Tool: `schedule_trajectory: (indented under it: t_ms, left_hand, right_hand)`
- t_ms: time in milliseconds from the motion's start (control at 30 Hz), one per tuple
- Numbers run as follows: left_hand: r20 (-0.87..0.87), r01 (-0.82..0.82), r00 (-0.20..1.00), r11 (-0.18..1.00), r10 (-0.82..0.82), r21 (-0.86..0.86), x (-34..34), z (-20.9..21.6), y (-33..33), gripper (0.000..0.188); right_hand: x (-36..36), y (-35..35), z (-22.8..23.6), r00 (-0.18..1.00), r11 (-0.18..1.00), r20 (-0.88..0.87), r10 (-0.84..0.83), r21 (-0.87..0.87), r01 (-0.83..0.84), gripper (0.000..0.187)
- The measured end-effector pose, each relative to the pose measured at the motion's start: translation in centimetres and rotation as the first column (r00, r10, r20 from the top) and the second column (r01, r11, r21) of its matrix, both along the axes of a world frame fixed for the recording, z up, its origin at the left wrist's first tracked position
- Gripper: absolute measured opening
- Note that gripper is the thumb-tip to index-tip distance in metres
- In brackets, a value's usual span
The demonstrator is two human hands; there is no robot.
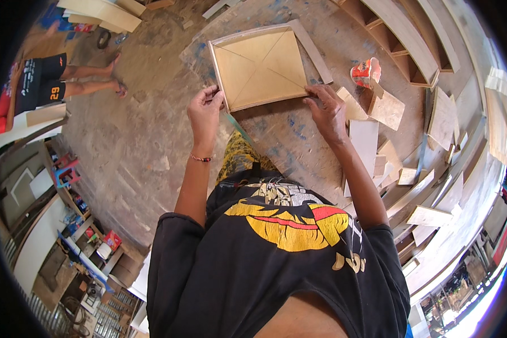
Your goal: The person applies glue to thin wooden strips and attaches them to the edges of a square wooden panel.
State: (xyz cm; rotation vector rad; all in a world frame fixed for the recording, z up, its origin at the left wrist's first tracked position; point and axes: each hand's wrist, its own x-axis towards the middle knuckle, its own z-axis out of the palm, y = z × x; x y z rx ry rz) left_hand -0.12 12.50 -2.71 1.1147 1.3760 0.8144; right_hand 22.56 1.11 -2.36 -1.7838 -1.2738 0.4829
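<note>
A shallow wooden tray-like panel (267,84) with raised thin edges lies before me, pencil-like lines crossing over its pale face. My left hand (207,111) pinches its near left corner between thumb and fingers. At the near right corner, my right hand (327,111) grips the edge with thumb and bent fingers. A narrow wooden strip (312,52) lies at an angle along the panel's far right side. Below the left corner, a thin green strip (240,128) runs toward my lap; its kind cannot be made out.
The work surface (287,132) is stained with blue paint. A red and white cup (366,72) stands to the right, beside wood offcuts (386,108). Curved wooden frames (403,39) lie at the far right. At far left, another person (45,81) is partly in view.
</note>
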Motion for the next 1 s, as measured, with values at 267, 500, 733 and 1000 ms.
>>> schedule_trajectory:
  t_ms: [267,500,733,1000]
  left_hand:
    - [-0.063,0.308,0.951,0.917,-0.302,0.252,-1.5,1.2,-1.8,0.045]
    - [-0.499,0.573,0.802,0.657,-0.327,0.49,-2.3,0.5,-3.1,0.049]
    - [-0.309,0.369,0.92,0.793,-0.239,0.485,-1.8,-0.7,-3.8,0.046]
    - [-0.325,0.359,0.92,0.797,-0.217,0.485,-1.6,-0.7,-4.0,0.047]
  right_hand:
    - [-0.1,-0.2,-0.3,0.982,0.994,0.156,0.107,0.021,-0.111,0.029]
    - [0.7,-0.1,-1.5,0.952,0.975,0.243,0.187,0.074,-0.211,0.032]
    - [0.6,-0.1,-1.9,0.955,0.978,0.252,0.154,0.1,-0.184,0.029]
    - [-0.9,-0.1,-1.1,0.969,0.996,0.246,-0.016,0.085,-0.005,0.035]
